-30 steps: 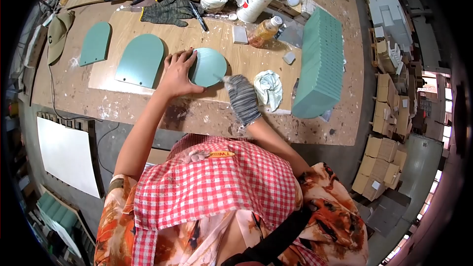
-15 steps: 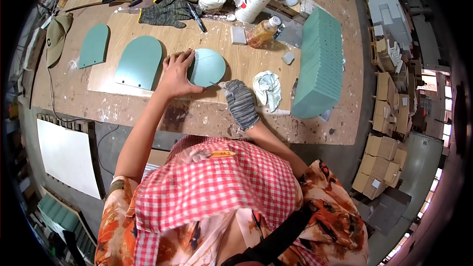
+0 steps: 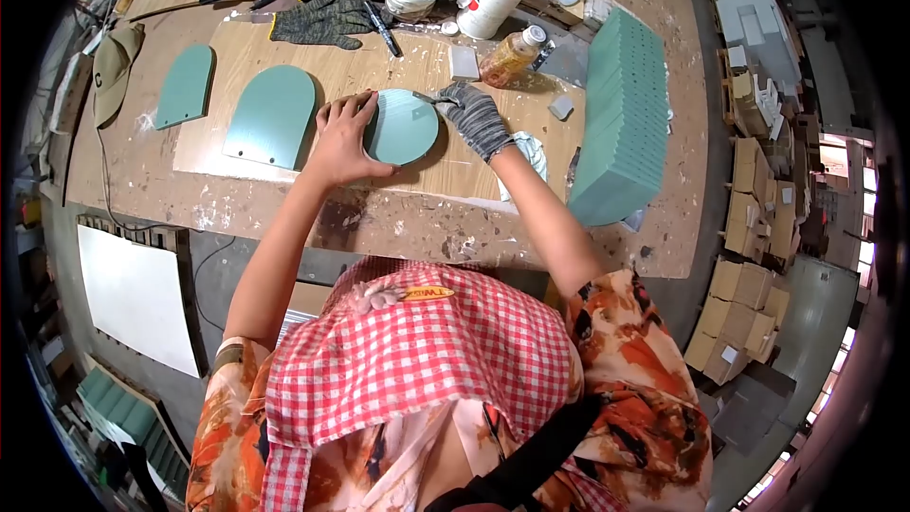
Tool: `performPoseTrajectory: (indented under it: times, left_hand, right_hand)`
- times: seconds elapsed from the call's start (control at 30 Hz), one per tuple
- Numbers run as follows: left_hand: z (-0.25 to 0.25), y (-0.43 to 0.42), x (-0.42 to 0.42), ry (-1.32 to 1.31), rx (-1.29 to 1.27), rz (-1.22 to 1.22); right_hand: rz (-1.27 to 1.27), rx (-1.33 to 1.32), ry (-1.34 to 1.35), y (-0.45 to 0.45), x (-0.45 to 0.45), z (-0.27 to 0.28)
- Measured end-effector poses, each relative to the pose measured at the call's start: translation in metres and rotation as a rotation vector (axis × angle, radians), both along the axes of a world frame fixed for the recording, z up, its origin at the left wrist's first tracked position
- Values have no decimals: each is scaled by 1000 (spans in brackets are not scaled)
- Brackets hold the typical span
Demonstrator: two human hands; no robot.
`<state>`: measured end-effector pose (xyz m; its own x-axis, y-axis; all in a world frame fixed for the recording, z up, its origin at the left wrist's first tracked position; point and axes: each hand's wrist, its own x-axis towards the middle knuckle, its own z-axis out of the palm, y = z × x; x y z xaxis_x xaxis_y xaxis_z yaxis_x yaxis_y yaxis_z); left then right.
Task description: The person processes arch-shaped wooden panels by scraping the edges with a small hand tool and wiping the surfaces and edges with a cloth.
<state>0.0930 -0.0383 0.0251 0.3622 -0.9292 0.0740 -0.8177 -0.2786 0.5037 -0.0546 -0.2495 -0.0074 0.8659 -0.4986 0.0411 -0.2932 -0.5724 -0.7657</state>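
A green round-ended panel (image 3: 403, 128) lies on the wooden board (image 3: 204, 159). My left hand (image 3: 341, 142) is bare and grips the panel's left end, with the fingers at its far edge and the thumb at its near edge. In a grey striped knit glove, my right hand (image 3: 476, 120) is closed at the panel's upper right rim. Something small and thin seems to be in its fingertips, too small to name. Left of my hands lie a second green panel (image 3: 273, 117) and a smaller-looking green panel (image 3: 186, 85), both with dark holes along the straight edge.
A tall stack of green panels (image 3: 618, 123) stands at the right. A white cloth (image 3: 531, 154) lies partly behind my right forearm. Farther back are a bottle (image 3: 513, 57), a white cup (image 3: 495, 2), a dark glove (image 3: 322, 21), a marker (image 3: 383, 30) and a grey block (image 3: 464, 64).
My right hand has moved up along the panel's right rim, from its near side to its upper right, and its forearm now covers part of the white cloth. My left hand keeps its hold.
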Motion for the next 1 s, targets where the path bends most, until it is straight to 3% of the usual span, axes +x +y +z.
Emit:
performPoseTrajectory:
  times: [0.47, 0.6, 0.67, 0.8, 0.87, 0.93, 0.97, 1.0]
  left_hand:
    - [-3, -4, 1, 22, 16, 25]
    - [0, -5, -1, 17, 23, 25]
    - [-1, -4, -1, 14, 18, 24]
    - [-3, -4, 0, -5, 3, 14]
    - [-3, -6, 1, 22, 4, 25]
    - [-3, -5, 2, 12, 10, 21]
    - [-3, -5, 2, 2, 17, 9]
    - [-2, -5, 1, 1, 18, 3]
  right_hand:
    - [-17, -72, -40, 41, -42, 30]
    - [14, -323, -157, 71, -43, 33]
    - [-39, -322, -94, 86, -46, 33]
    - [-98, -205, -111, 103, -51, 32]
    - [-77, -50, -190, 100, -50, 30]
    - [-296, 294, -225, 84, -47, 39]
    - [-331, 110, -141, 74, -39, 43]
    - [-338, 111, -142, 69, -38, 40]
